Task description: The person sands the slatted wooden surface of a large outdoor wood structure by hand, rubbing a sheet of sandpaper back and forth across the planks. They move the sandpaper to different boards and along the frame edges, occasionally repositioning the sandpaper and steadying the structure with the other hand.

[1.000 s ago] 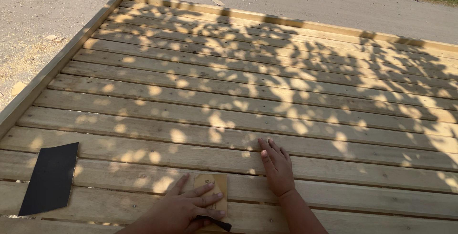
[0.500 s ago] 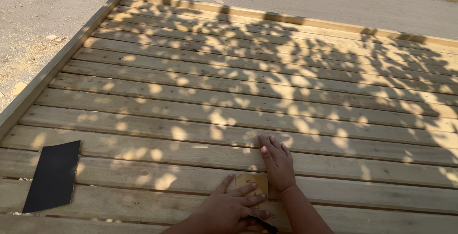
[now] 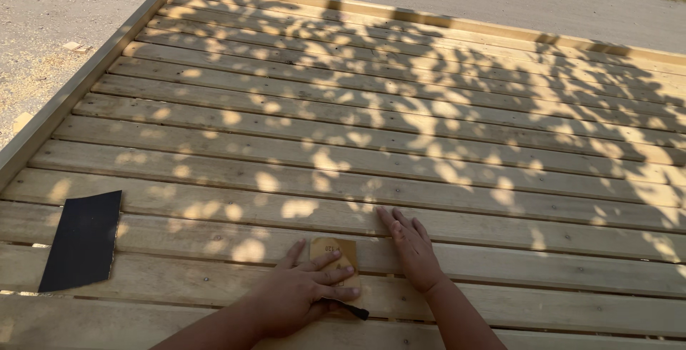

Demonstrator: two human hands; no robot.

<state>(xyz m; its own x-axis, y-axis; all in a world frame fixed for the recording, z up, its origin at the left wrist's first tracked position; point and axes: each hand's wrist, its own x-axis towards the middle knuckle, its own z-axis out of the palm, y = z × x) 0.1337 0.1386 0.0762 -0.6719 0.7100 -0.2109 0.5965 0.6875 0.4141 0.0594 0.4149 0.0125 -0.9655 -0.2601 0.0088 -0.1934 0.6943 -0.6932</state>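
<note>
My left hand (image 3: 296,296) presses a small tan piece of sandpaper (image 3: 334,251) flat against a pale wooden deck plank (image 3: 179,261). Its fingers spread over the piece, and a dark corner of the paper pokes out under the palm. Just to the right lies my right hand (image 3: 409,246), flat on the same plank with fingers together and nothing in it. The two hands are close but apart.
A black sheet of sandpaper (image 3: 82,239) lies on the planks at the near left. A raised wooden border (image 3: 78,86) edges the deck on the left and far side. Gravel ground (image 3: 57,7) lies beyond, with grass at the far right.
My left hand slid the sandpaper piece to the right along the plank, then back left and a little forward. My right hand stayed planted.
</note>
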